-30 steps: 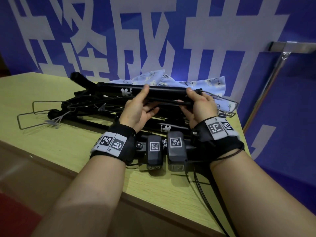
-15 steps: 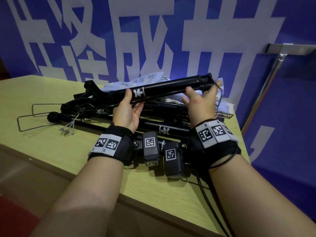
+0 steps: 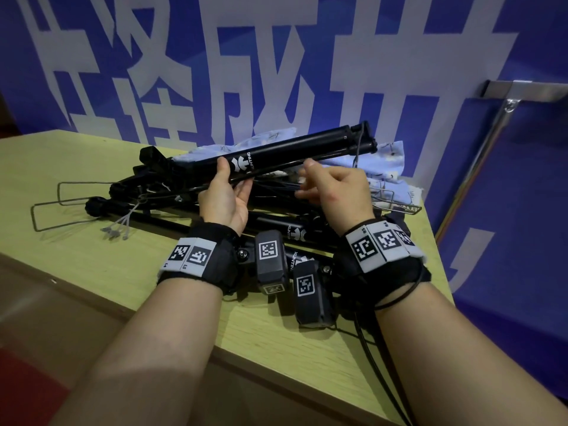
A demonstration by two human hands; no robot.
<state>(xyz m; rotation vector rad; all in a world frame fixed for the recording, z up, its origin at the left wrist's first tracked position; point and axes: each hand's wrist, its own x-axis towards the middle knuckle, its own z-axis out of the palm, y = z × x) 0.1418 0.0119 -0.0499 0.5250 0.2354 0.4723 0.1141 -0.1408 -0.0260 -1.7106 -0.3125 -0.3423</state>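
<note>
A black tube (image 3: pixel 276 155) with a white logo is held tilted above a pile of folded black poles (image 3: pixel 276 226), its right end higher. My left hand (image 3: pixel 224 198) grips the tube near the logo, thumb on top and fingers underneath. My right hand (image 3: pixel 338 189) is just below the tube's middle. Its index fingertip touches the slim rod along the tube's underside, and the other fingers curl by several thin rods (image 3: pixel 276 187). Motion blur hides whether they pinch those rods. Both wrists wear black bands with square markers.
The pile lies on a yellow-green table (image 3: pixel 92 256) whose front edge runs diagonally below my forearms. Wire loops (image 3: pixel 61 210) stick out to the left. Light blue patterned cloth (image 3: pixel 387 161) lies behind the pile. A blue banner wall stands behind and a metal rail (image 3: pixel 491 124) at right.
My right hand has let go of the tube's right end and dropped left to the rods under it. The left hand still holds the tube, which is raised and tilted more.
</note>
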